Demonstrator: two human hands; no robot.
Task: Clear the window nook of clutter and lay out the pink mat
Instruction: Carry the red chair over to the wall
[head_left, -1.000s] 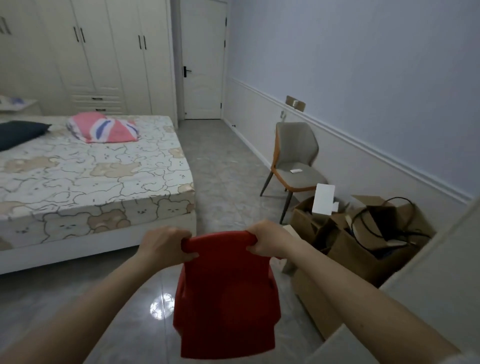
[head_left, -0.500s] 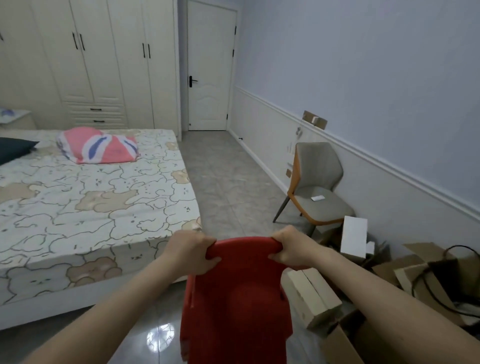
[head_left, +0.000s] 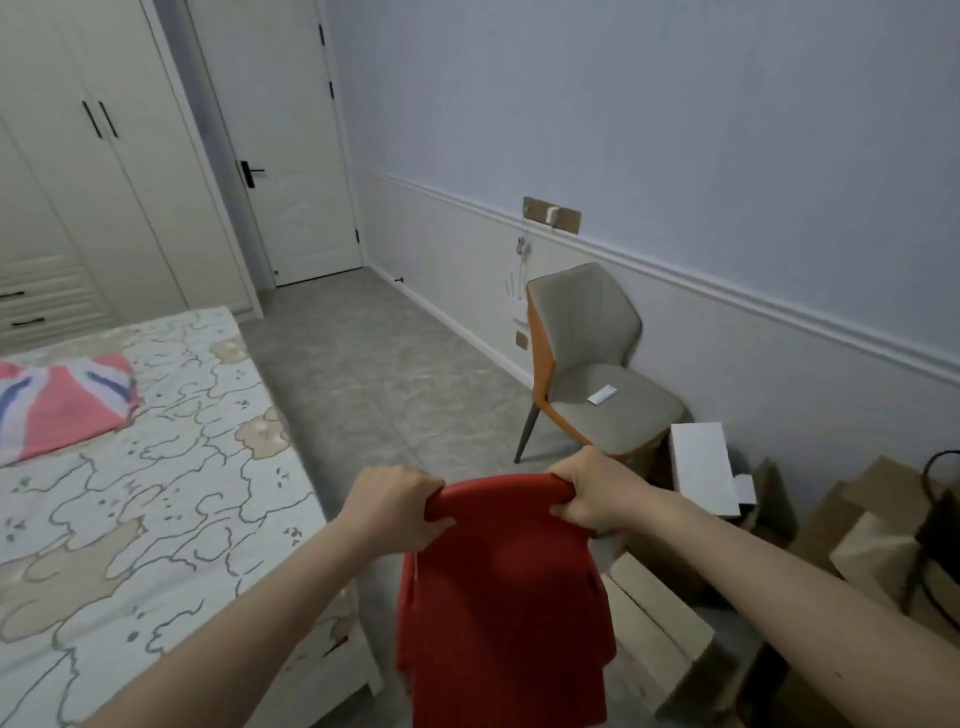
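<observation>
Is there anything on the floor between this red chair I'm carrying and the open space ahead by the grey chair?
Nothing visible on the floor straight ahead of the red chair; cardboard boxes crowd the right, the bed the left.

the plastic chair (head_left: 501, 597) is plain red. the bed sheet (head_left: 156, 499) is cream with tan bears outlined in dark lines. the folded blanket (head_left: 57, 400) is pink with blue-and-white stripes. the dining chair (head_left: 587, 358) is grey, edged orange.
</observation>
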